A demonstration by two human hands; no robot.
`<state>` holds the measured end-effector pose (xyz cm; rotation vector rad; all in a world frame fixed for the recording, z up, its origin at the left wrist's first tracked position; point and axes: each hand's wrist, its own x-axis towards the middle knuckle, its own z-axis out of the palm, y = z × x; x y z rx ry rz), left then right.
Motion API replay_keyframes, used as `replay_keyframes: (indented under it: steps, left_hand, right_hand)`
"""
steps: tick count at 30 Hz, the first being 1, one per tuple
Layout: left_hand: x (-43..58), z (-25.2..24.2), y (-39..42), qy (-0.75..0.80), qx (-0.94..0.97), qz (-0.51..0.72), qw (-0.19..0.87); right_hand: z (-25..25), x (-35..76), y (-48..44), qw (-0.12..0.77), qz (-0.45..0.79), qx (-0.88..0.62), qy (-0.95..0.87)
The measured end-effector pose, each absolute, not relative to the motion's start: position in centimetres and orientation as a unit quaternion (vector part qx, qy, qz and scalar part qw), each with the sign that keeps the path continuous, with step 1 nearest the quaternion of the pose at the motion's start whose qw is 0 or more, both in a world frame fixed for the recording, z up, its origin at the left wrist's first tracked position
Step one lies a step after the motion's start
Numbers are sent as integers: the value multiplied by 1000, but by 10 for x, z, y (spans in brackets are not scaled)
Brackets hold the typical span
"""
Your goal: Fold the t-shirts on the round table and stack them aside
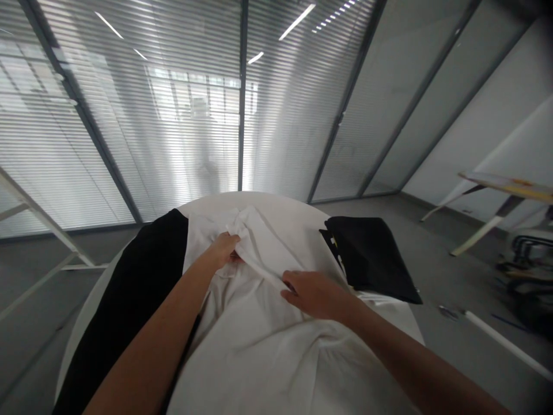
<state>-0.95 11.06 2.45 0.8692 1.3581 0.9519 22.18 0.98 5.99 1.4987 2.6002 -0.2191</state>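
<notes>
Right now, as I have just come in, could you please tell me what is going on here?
Someone is handling a rumpled white garment on a round white table. The left hand grips a fold toward the far end, and the right hand holds an edge nearer the camera. Black cloth lies to the left, folded black cloth to the right.

Head view, watched from my remote post: left hand (227, 248) pinches white fabric (259, 328) towards its far end; right hand (315, 294) grips a folded edge of it, nearer and to the right. Fabric rumpled over a rounded white table (302, 222). I note black cloth (133, 300) along the left, a folded black piece (371, 253) at right, blinds (185, 150) beyond, grey floor (380, 216).
</notes>
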Motion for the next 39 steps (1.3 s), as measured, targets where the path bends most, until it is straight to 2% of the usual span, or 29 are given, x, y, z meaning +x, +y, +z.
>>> replay_keyframes:
  steps: [6, 11, 17, 23, 27, 30, 33, 36, 39]
  left_hand:
    - [-17, 35, 105, 612, 398, 363, 578]
    - [-31, 47, 100, 650, 449, 301, 534]
    - [-51, 63, 112, 642, 442, 310, 544]
    - [-75, 89, 148, 616, 502, 351, 495]
    - [-95, 94, 172, 576, 536, 410, 462]
    - [-112, 84, 186, 604, 539, 423, 408]
    - [-129, 67, 199, 691, 538, 385, 292]
    - [-142, 47, 211, 746, 557, 330, 156]
    - [-148, 30, 220, 765, 563, 298, 94]
  right_hand:
    - [63, 229, 3, 17, -149, 509, 848]
    - [73, 228, 8, -81, -295, 466, 830]
    - [86, 212, 12, -136, -413, 415, 800]
    - [95, 164, 13, -203, -435, 387, 787]
    - [83, 131, 23, -235, -452, 359, 783]
    - [64, 113, 35, -214, -506, 333, 766]
    - [44, 107, 46, -141, -584, 290, 745]
    - [36, 113, 55, -97, -573, 252, 773]
    - [42, 123, 61, -72, -563, 236, 789]
